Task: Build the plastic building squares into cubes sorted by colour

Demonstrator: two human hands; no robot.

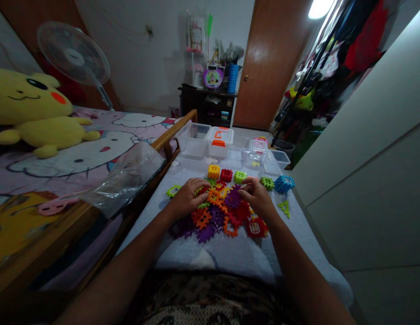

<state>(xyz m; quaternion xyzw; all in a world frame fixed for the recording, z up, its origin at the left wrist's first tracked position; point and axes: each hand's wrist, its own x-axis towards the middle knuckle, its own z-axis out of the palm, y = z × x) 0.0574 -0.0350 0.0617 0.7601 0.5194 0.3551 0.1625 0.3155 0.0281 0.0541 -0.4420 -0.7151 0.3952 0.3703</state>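
A heap of flat interlocking plastic tiles (217, 216) in orange, purple, red and green lies on a pale mattress (230, 253) in front of me. My left hand (188, 196) rests on the heap's left side, fingers curled over some tiles. My right hand (255, 194) pinches a purple tile (233, 197) at the heap's top right. Behind the heap stand built cubes: yellow (213, 171), red (226, 174), green (240, 176), another green (267, 183) and blue (284, 183).
Clear plastic boxes (219, 141) stand at the mattress's far end. A wooden bed frame (169, 135) with a plastic bag (128, 178) and a yellow plush toy (37, 113) is on the left. A white cupboard wall (366, 158) runs along the right. A loose green tile (284, 207) lies right of the heap.
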